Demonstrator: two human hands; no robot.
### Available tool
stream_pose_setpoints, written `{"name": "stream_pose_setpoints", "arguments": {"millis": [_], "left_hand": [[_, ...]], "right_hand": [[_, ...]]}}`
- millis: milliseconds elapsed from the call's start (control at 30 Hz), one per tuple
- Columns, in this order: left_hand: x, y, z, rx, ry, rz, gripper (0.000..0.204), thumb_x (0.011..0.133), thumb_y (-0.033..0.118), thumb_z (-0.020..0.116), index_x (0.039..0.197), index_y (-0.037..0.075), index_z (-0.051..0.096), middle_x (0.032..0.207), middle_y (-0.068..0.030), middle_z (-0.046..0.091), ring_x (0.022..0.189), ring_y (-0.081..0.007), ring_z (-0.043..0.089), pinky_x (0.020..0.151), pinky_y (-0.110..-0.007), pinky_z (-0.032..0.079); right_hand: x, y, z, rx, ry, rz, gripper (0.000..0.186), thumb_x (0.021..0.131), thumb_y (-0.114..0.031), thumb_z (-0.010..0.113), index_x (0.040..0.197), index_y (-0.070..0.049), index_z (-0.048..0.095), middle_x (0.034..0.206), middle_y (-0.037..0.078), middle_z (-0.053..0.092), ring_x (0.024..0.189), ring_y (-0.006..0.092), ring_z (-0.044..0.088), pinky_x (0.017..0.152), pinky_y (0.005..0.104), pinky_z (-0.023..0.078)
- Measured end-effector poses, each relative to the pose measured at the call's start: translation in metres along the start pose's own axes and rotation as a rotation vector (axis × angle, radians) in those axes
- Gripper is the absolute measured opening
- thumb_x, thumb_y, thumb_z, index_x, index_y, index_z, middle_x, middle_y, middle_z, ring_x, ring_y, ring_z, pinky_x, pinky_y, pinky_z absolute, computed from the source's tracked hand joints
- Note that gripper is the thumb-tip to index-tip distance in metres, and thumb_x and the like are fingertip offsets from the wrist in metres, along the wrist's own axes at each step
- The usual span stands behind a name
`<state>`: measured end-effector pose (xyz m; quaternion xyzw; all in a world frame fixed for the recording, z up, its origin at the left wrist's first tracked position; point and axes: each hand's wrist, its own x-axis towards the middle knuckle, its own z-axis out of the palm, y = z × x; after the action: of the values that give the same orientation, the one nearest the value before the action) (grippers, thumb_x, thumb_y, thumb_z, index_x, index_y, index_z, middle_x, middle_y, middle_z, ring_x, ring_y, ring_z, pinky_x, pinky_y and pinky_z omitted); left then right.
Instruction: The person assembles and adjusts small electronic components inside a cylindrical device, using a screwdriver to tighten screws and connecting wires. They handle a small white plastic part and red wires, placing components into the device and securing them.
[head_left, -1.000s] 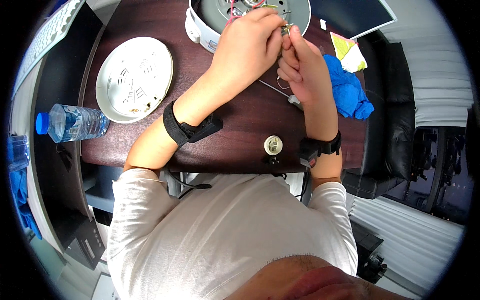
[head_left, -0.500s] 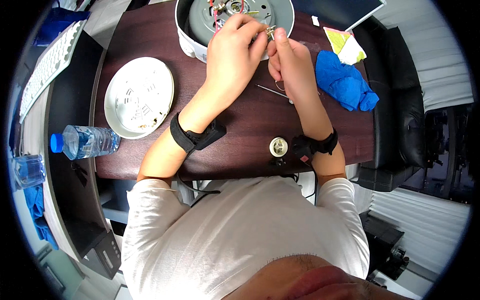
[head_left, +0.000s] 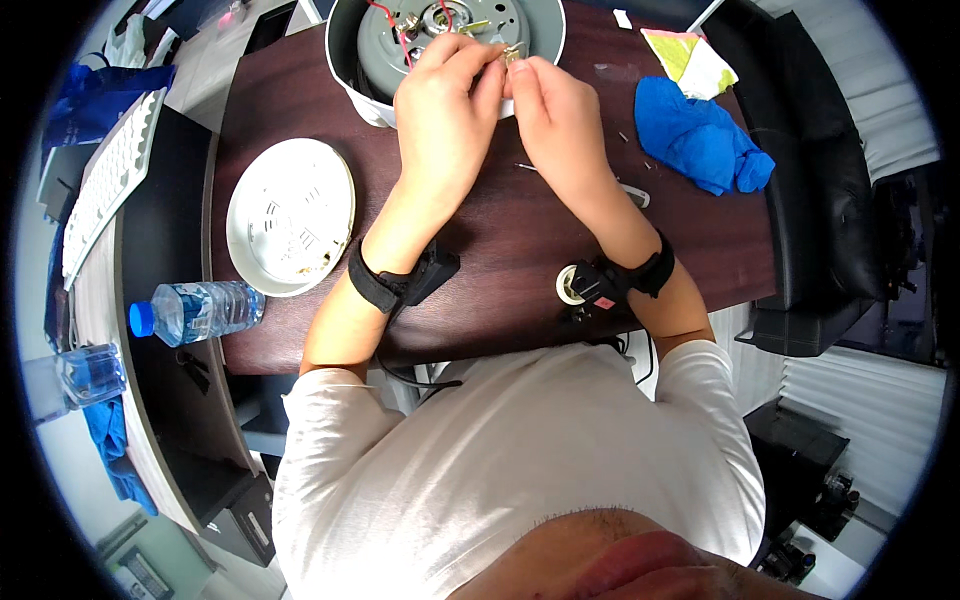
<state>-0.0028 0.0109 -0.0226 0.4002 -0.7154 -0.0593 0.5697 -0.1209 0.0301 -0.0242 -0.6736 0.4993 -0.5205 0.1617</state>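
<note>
Close together over the near rim of a round white appliance housing [head_left: 376, 110], my two hands pinch at a small brass-coloured metal piece [head_left: 513, 52]. My left hand [head_left: 440, 125] has its thumb and index finger closed on its left side. From the other side, the thumb and curled fingers of my right hand [head_left: 562, 118] grip it; the fingertips partly hide it. Inside the housing sits a grey metal disc [head_left: 385, 50] with holes, and red wires [head_left: 403, 42] rise from it. Partly under my right forearm lies a screwdriver [head_left: 635, 196].
A white slotted round cover [head_left: 262, 235] holds small bits at left, near a water bottle [head_left: 205, 312]. A blue cloth [head_left: 695, 135] and a yellow-white cloth [head_left: 690, 62] lie at right. Beside my right wrist strap is a small white ring-shaped part [head_left: 568, 285].
The view has shifted, so the table's things sit differently in the picture. My right hand has come closer to my left, and its thumb now lies lower over the metal piece.
</note>
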Motion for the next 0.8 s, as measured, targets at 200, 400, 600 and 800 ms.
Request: {"name": "stream_pose_setpoints", "arguments": {"millis": [200, 400, 600, 800], "left_hand": [[0.000, 0.002, -0.001, 0.037, 0.004, 0.006, 0.013, 0.077, 0.004, 0.067, 0.089, 0.000, 0.069, 0.080, -0.0085, 0.064, 0.067, -0.0193, 0.063, 0.062, -0.027, 0.049], [-0.002, 0.004, 0.000, -0.020, 0.004, -0.052, 0.013, 0.077, 0.005, 0.066, 0.089, 0.003, 0.070, 0.080, -0.0079, 0.063, 0.070, -0.0242, 0.063, 0.064, -0.031, 0.049], [-0.002, 0.006, 0.000, -0.006, 0.023, -0.044, 0.013, 0.077, 0.005, 0.066, 0.089, 0.002, 0.070, 0.080, -0.0073, 0.063, 0.069, -0.0231, 0.063, 0.064, -0.031, 0.050], [-0.003, 0.005, 0.001, -0.011, 0.026, -0.043, 0.013, 0.077, 0.004, 0.066, 0.089, 0.002, 0.070, 0.079, -0.0072, 0.063, 0.068, -0.0226, 0.063, 0.063, -0.030, 0.049]], "right_hand": [[0.005, 0.001, -0.014, 0.660, -0.272, 0.524, 0.032, 0.094, -0.024, 0.047, 0.076, 0.000, 0.058, 0.052, 0.002, 0.049, 0.046, 0.0103, 0.046, 0.045, 0.0306, 0.038], [0.006, 0.001, -0.018, 0.439, -0.245, 0.427, 0.031, 0.093, -0.025, 0.051, 0.079, 0.001, 0.061, 0.056, 0.006, 0.054, 0.045, 0.0107, 0.048, 0.045, 0.0286, 0.038], [0.000, 0.002, -0.008, 0.099, -0.002, 0.019, 0.024, 0.090, -0.023, 0.056, 0.082, -0.002, 0.062, 0.060, 0.015, 0.058, 0.048, 0.0213, 0.056, 0.047, 0.0326, 0.042], [0.003, 0.000, -0.009, -0.156, 0.045, -0.158, 0.021, 0.089, -0.019, 0.055, 0.076, -0.003, 0.058, 0.061, 0.017, 0.058, 0.055, 0.0344, 0.059, 0.048, 0.0397, 0.045]]}}
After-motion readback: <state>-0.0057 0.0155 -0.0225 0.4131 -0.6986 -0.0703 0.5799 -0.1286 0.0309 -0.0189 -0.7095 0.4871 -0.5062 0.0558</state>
